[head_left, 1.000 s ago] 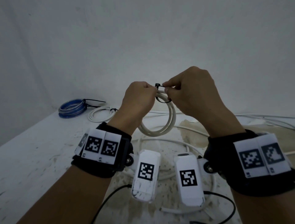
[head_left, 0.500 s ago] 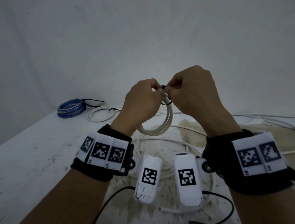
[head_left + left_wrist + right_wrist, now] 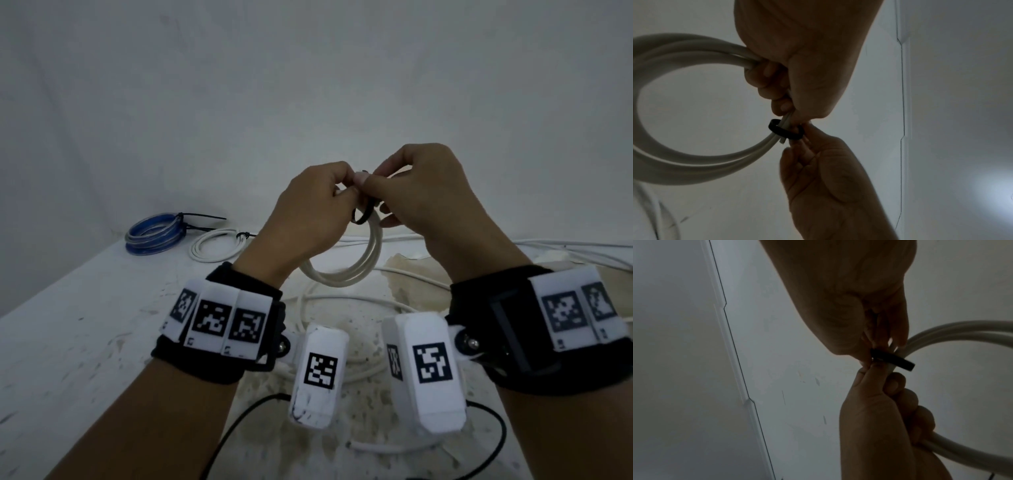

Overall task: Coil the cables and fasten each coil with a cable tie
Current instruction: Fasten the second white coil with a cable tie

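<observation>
My left hand [image 3: 337, 193] grips the top of a white cable coil [image 3: 346, 274], which hangs in the air above the table. A black cable tie [image 3: 364, 216] loops loosely around the coil's strands just beside that grip. My right hand [image 3: 375, 185] pinches the tie between thumb and fingertips. In the left wrist view the tie [image 3: 786, 129] wraps the coil [image 3: 684, 159], with a cut cable end poking out beside it. The right wrist view shows the tie [image 3: 892, 359] held at my right fingertips [image 3: 869, 344], and the left hand [image 3: 890, 410] clasping the coil [image 3: 962, 332] below.
At the table's back left lie a blue coil [image 3: 154, 233] and a small white coil [image 3: 215, 245], each bound with a black tie. Loose white cable [image 3: 342, 301] sprawls on the table [image 3: 85, 325] under my hands. More white cables [image 3: 565, 246] run off to the right.
My hands have drawn closer together and the tie's loop around the coil has shrunk. The tie's head, visible above my fingers a second ago, is now hidden between them.
</observation>
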Tool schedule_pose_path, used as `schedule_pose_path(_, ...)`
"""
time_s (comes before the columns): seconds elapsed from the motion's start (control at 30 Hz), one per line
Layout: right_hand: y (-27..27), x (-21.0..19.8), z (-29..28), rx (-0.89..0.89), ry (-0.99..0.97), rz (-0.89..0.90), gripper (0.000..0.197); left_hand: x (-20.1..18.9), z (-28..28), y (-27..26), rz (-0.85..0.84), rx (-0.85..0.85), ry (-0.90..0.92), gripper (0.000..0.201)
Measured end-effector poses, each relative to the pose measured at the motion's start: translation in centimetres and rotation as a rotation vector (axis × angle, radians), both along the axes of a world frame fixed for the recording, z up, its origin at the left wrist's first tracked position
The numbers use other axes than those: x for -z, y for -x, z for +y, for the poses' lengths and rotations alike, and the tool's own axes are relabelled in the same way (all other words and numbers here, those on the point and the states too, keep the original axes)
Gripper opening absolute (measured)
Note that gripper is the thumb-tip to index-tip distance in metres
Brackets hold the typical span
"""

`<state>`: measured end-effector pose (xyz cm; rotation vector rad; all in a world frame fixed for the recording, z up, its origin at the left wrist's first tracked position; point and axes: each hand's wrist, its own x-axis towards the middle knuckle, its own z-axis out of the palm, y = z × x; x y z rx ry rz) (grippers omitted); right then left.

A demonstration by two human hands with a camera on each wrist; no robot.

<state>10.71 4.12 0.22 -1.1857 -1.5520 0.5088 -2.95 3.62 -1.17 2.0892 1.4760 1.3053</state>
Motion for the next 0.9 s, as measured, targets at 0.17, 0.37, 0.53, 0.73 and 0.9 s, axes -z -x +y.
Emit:
schedule_pose_path(0.17,-0.5,-0.4,0.0,0.014,0.192,0.095,0.024,-0.2,-0.2,-0.3,-0.114,0.045,0.080,0.022)
schedule_pose_path(0.37,-0.7,-0.8,0.0,-0.071,0.242,0.218,0.027,0.3,-0.2,-1.1,-0.152,0.079,0.113,0.021)
schedule_pose_path(0.53,-1.0,-0.9,0.6,0.000,0.172,0.163,0.034,0.2,-0.9,-1.7,-0.152,0.203,0.189,0.019)
schedule_pose_path(0.73,-3.2,-0.9,1.2,0.072,0.189,0.203,0.029,0.4,-1.3,-2.5,-0.112,0.284,0.236,0.022)
schedule_pose_path(0.9,-2.5,-0.7,0.8,-0.092,0.289,0.276,0.025,0.1,-0.9,-1.8,-0.294,0.207,0.268,0.026)
